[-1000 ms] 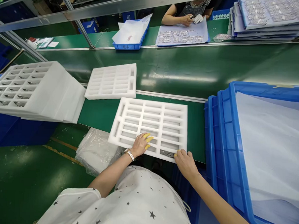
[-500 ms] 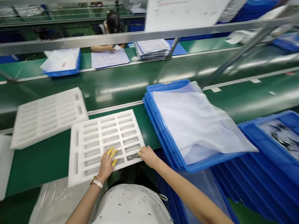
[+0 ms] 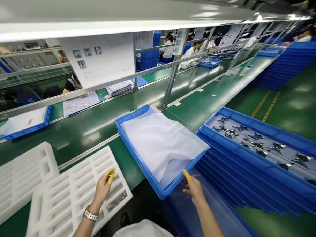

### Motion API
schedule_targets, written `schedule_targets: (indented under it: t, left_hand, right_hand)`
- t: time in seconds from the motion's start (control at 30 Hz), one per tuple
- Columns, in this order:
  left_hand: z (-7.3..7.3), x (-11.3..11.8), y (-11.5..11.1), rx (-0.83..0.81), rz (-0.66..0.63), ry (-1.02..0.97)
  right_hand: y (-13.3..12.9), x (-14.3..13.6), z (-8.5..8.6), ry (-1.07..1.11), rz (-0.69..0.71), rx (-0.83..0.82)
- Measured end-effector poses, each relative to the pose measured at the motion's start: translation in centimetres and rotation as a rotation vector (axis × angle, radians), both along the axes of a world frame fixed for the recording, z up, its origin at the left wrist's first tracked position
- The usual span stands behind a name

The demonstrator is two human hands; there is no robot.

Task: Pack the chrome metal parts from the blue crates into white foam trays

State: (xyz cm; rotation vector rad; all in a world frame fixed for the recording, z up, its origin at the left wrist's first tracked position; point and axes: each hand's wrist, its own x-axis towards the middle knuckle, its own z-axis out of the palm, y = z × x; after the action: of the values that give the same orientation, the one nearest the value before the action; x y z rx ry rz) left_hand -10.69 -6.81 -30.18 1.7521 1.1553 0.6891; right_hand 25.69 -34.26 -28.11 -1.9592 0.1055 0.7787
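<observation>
My left hand [image 3: 103, 186], with yellow finger cots and a metal watch at the wrist, hovers over a white foam tray [image 3: 73, 195] with rows of slots. Its fingers are bent but apart, and I see nothing in them. In the tray's near right slot lies a shiny metal part [image 3: 117, 200]. My right hand [image 3: 194, 190] is at the near right corner of a blue plastic tray [image 3: 167, 191]. Its fingers are spread, the yellow-tipped finger close to the rim; contact is unclear. A white sheet [image 3: 162, 139] covers that tray's contents.
A second foam tray [image 3: 19, 182] lies to the left. On the right stands a stack of blue trays [image 3: 239, 171], its top one holding several shiny metal parts [image 3: 255, 136]. Behind runs a green conveyor [image 3: 100, 123] with a metal frame [image 3: 171, 84]; people work beyond it.
The view has swung right. My right hand has left the foam tray slot, where the metal part stays, and moved right to the blue tray's corner. My left hand is still over the foam tray.
</observation>
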Motion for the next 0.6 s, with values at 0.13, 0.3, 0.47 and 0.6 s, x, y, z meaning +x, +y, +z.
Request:
schedule_targets:
  t: [0.13, 0.3, 0.47, 0.6]
  left_hand:
    - [5.2, 11.2, -0.2, 0.337, -0.286, -0.027]
    - [8.7, 23.7, -2.0, 0.637, -0.725, 0.159]
    - [7.1, 34.6, -3.0, 0.659, -0.87, 0.518]
    - [5.8, 38.7, -2.8, 0.535, -0.954, 0.752]
  right_hand:
    - [1.8, 1.2, 0.8, -0.01, 0.259, -0.103]
    - [1.8, 1.8, 1.3, -0.076, 0.366, -0.127]
    - [1.5, 1.4, 1.2, -0.066, 0.427, -0.153]
    - [1.6, 1.3, 1.7, -0.081, 0.471, -0.151]
